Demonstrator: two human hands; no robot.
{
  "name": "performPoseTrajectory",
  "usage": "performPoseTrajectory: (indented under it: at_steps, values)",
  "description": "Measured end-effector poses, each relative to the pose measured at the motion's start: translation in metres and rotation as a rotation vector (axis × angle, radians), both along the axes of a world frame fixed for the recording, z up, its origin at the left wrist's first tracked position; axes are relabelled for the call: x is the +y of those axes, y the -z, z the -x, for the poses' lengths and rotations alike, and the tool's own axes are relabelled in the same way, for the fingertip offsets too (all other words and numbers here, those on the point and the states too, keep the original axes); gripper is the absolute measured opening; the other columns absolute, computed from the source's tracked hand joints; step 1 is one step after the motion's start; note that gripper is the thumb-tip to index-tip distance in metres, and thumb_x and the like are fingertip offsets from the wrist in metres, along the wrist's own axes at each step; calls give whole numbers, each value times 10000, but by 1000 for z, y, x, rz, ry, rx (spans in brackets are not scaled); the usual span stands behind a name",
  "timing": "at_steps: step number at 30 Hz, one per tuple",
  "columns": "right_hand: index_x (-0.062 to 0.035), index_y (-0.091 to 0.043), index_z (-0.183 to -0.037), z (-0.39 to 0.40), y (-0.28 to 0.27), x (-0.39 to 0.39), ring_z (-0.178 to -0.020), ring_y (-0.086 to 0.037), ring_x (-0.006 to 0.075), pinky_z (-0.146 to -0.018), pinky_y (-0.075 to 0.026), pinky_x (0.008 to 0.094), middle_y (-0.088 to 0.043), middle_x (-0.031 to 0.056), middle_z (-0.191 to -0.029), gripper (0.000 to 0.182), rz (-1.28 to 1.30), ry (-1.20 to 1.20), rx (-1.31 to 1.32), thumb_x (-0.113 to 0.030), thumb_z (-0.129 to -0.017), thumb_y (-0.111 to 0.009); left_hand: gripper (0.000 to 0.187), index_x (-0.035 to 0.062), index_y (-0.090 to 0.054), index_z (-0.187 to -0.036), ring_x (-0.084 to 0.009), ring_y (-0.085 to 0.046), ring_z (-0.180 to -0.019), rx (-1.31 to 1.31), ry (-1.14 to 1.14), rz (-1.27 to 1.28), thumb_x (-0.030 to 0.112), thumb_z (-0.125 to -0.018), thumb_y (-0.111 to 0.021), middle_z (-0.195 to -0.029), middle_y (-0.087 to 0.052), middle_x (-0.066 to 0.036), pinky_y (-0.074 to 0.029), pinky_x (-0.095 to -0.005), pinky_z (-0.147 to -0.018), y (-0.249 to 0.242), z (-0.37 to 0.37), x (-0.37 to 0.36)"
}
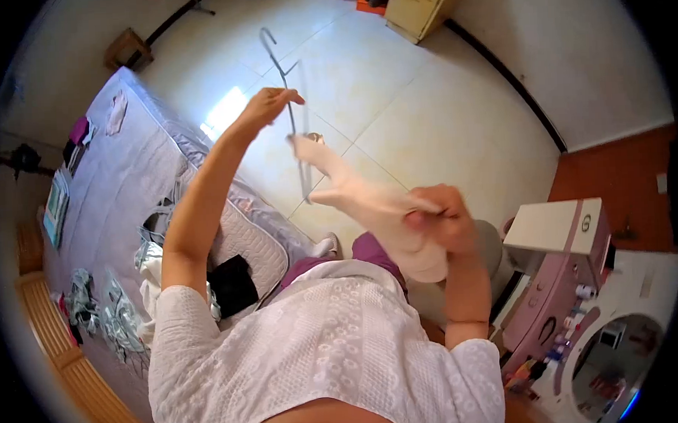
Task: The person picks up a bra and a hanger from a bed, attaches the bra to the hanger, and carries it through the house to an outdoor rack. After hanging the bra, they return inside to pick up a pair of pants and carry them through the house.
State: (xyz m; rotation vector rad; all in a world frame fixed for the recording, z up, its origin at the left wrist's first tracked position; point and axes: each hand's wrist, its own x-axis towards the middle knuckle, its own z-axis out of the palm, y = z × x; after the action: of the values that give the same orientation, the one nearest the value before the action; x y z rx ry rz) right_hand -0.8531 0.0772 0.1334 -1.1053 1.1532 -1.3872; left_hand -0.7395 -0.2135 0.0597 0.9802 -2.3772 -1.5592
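In the head view, my left hand (270, 107) is raised and closed round a thin grey clothes hanger (274, 59), whose hook points up toward the far side. A pale peach garment (369, 199) hangs from my right hand (444, 218), which grips it with bent fingers and is blurred by motion. The garment stretches leftward, and its narrow end overlaps the lower part of the hanger in this view. Its exact cut cannot be made out through the folds.
On the left is a bed (118, 176) with scattered clothes, including a black cloth (232, 286) and white garments (149, 273). A pink-and-white dresser (539, 286) with a mirror (622, 365) and small bottles stands at the right. Beyond lies a tiled floor (394, 96) with a yellowish cabinet (417, 8).
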Motion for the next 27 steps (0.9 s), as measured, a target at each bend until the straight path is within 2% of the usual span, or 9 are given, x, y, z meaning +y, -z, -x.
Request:
performPoseTrajectory:
  at_steps: [1,4,5,10,12,16,19,23,27]
  values:
    - [23,-559,-760,12,0,-6,-624,-464,60,-555,-371,198,-540,-5,-675,82,0,88,-103,-53,-732,-572,340,104,-627,-836,-46,-226,-432,19,-53,-79,369,-830,-415,-486,-265,47,-207,-208,-408,5,1,-15]
    - [24,-565,-813,51,13,-37,-647,-517,87,-573,-404,210,-571,30,-717,224,8,175,-346,-176,-725,-615,346,49,-559,-956,-57,-356,-503,372,-310,-499,332,-849,-392,-571,-380,38,-314,-191,-488,17,3,-56]
    - [24,-565,-813,61,14,-52,-647,-517,87,-573,-404,210,-571,30,-717,224,-6,141,-349,-176,-725,-615,344,29,-493,-1019,-94,-471,-641,651,-218,-637,309,-857,-375,-702,-481,8,-399,-222,-626,23,0,-75]
    - [22,-538,-930,125,30,-112,-710,-560,132,-623,-444,232,-589,61,-807,320,38,99,-490,-231,-742,-595,253,55,-471,-1006,-188,-523,-759,1269,-832,-391,240,-870,-363,-691,-505,-41,-396,-379,-854,-12,-6,-133]
    - [0,-513,-983,139,22,-140,-744,-565,145,-644,-459,246,-580,65,-856,338,10,217,-468,-261,-771,-552,223,54,-482,-1004,-165,-501,-659,1434,-640,-288,201,-866,-388,-618,-464,-22,-420,-354,-796,-12,-34,-164]
    - [-29,-459,-1069,168,0,-208,-802,-567,158,-669,-479,248,-557,70,-936,371,-8,276,-606,-299,-816,-478,315,31,-482,-1070,-42,-272,-432,980,-764,74,253,-850,-442,-512,-305,56,-313,-200,-479,-27,-17,-145]
    - [-29,-437,-1086,178,-11,-252,-846,-555,152,-712,-477,247,-548,75,-957,343,47,81,-794,-249,-826,-472,360,11,-481,-1065,-28,-226,-407,953,-687,-210,295,-849,-435,-492,-259,75,-270,-179,-427,-1,7,-121]
    - [-20,-375,-1124,169,-28,-309,-885,-526,138,-750,-451,264,-516,67,-999,355,167,-25,-664,-136,-812,-499,417,18,-416,-1144,-58,-396,-461,842,-665,-286,319,-856,-398,-524,-377,26,-411,-209,-513,31,47,-103]
    - [-11,-399,-1104,150,-46,-366,-895,-519,161,-789,-426,284,-516,89,-995,321,271,-114,-618,-62,-797,-476,346,43,-401,-1166,-86,-529,-612,960,-737,-492,209,-862,-398,-783,-567,-35,-430,-218,-547,41,84,-112]
